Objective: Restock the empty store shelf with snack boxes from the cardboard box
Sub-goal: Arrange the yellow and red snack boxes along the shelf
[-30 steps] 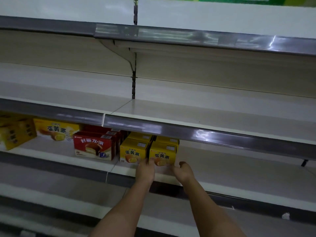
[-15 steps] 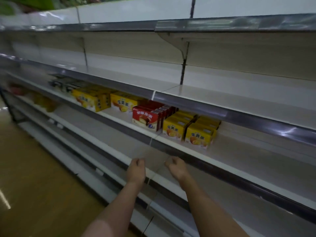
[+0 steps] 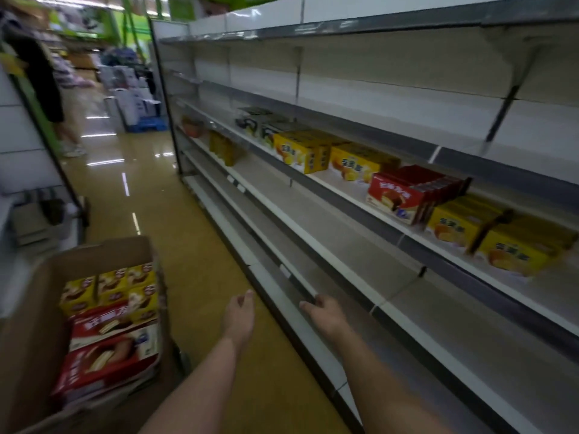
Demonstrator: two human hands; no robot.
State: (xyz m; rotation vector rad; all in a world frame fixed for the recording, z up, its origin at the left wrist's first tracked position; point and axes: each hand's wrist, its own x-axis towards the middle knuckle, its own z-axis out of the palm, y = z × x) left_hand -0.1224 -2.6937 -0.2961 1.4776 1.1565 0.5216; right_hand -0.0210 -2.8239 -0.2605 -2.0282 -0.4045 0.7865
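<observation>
1. Both hands were out in front, low over the aisle and holding nothing. The left hand (image 3: 239, 314) hung above the yellow floor (image 3: 194, 245), its fingers loosely together and relaxed, pointing ahead.
2. The right hand (image 3: 324, 313) hovered at the front edge of a low shelf (image 3: 291, 308). Its fingers were loosely bent and a little apart; whether they touched the edge could not be told.
3. The cardboard box (image 3: 34, 324) stood open at the lower left, on the left hand's side and apart from it. Inside lay yellow snack boxes (image 3: 109, 288) toward the back and red snack boxes (image 3: 112, 349) toward the front — the print was blurred.
4. On the middle shelf (image 3: 344, 195), to the right, stock stood in a row along the front edge: a pair of yellow boxes (image 3: 501, 242) nearest, then a red box (image 3: 404, 197) just beside them, then more yellow boxes (image 3: 332, 155) farther along.
5. Beyond those were dark-printed boxes (image 3: 260, 125), too blurred to read.
6. The upper shelves (image 3: 376, 98) and the lower ones showed bare boards.
7. Far down the aisle on the left a person (image 3: 47, 83) in dark clothing stood by another rack — only partly in view.
</observation>
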